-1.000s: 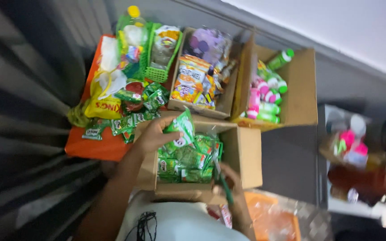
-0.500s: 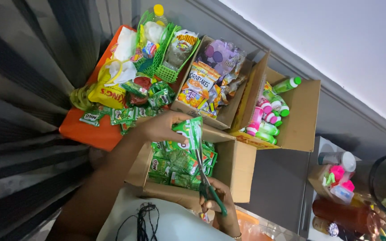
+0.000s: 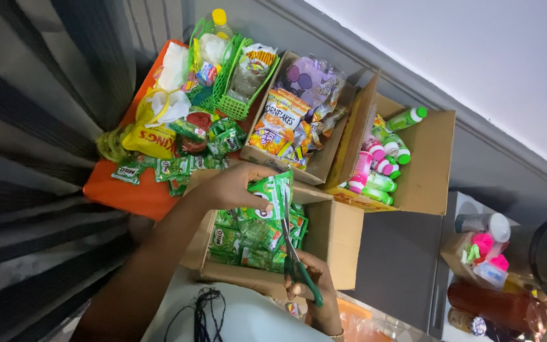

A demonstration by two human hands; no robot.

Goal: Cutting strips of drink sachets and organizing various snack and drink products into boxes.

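My left hand (image 3: 232,187) pinches a green sachet (image 3: 272,193) at the end of a strip, held above an open cardboard box (image 3: 333,244) full of the same green sachets (image 3: 254,234). My right hand (image 3: 314,294) grips green-handled scissors (image 3: 292,250). Their blades point up at the lower edge of the held sachet. My forearm runs from the lower left to the box.
An orange tray (image 3: 128,190) holds loose green sachets, a yellow bag (image 3: 150,136) and a green basket (image 3: 232,85). Two more cardboard boxes hold snack packs (image 3: 283,123) and small green and pink bottles (image 3: 381,164). Bottles and jars (image 3: 489,266) stand at the right.
The camera has moved closer to the boxes. My left hand still holds the sachet strip, and the scissors in my right hand have risen until the blades meet the sachet.
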